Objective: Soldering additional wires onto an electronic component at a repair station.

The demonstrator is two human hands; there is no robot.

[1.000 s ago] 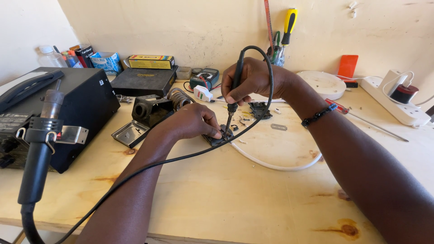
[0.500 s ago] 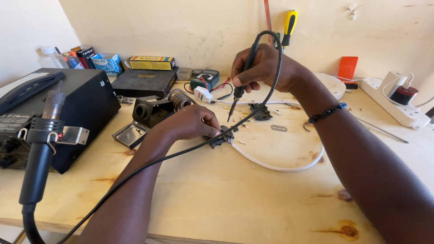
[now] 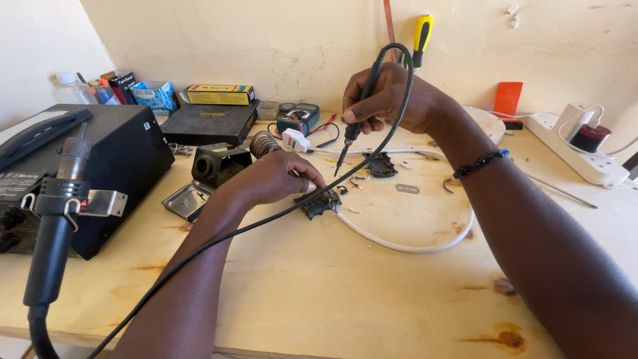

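Observation:
My right hand [image 3: 392, 100] grips a black soldering iron [image 3: 353, 129] like a pen, tip pointing down and held above the bench. Its black cord [image 3: 279, 213] loops over my hand and runs down across the wood to the lower left. My left hand [image 3: 272, 176] rests on the bench and pinches a small black part [image 3: 318, 203] joined to a white cable [image 3: 399, 244]. The iron's tip hangs a little above and to the right of that part. A second small black piece [image 3: 380, 165] lies further back.
A black soldering station [image 3: 100, 166] with a hot-air handle [image 3: 56, 226] stands on the left. An iron stand [image 3: 219, 163], a metal tray [image 3: 186, 199], a multimeter [image 3: 299, 118], boxes [image 3: 219, 94], a white power strip [image 3: 578, 149] and a yellow screwdriver [image 3: 421, 36] lie around.
My right hand has lifted the soldering iron up and away from the small black part. My left hand has stayed on the part.

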